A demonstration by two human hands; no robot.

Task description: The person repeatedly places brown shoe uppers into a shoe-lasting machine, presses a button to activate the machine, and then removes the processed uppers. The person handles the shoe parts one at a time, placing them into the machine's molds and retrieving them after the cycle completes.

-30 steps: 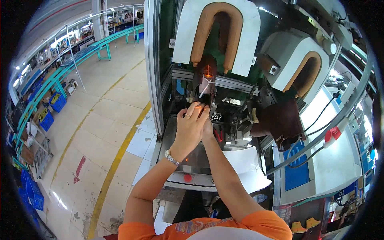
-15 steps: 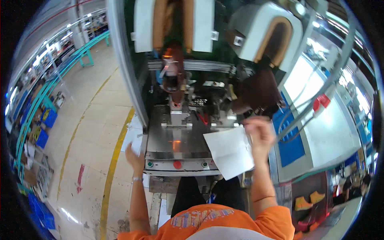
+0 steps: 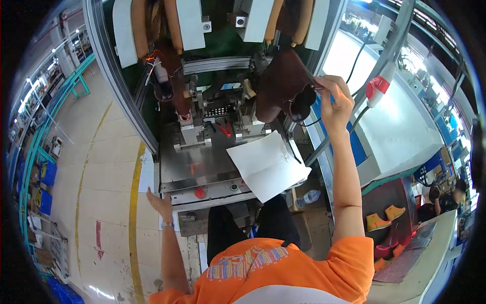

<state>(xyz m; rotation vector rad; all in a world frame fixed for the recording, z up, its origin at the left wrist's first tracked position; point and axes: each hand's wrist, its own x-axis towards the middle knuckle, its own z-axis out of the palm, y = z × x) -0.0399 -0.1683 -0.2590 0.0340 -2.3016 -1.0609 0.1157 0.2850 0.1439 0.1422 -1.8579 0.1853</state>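
My right hand (image 3: pixel 335 104) is raised at the right side of the machine, thumb and fingers pinched on the edge of a brown leather boot upper (image 3: pixel 283 83). That upper hangs on the right-hand station, its opening toward my hand. A second brown upper (image 3: pixel 174 76) with a pale lining sits on the left-hand station. My left hand (image 3: pixel 161 205) rests by the front left corner of the metal worktable (image 3: pixel 177 164), fingers apart and holding nothing. A white sheet (image 3: pixel 268 164) lies over the table's front right corner, overhanging the edge.
Red-handled pliers (image 3: pixel 224 129) lie between the two stations. A red button (image 3: pixel 199 192) and a green button (image 3: pixel 234 187) line the table front. A red-and-white plug (image 3: pixel 378 90) hangs at right. Yellow boots (image 3: pixel 385 218) stand on a rack at lower right.
My right hand has gone up from beside the white sheet to the right upper's edge. The view has shifted, so the machine appears further left. My left hand stays by the table corner.
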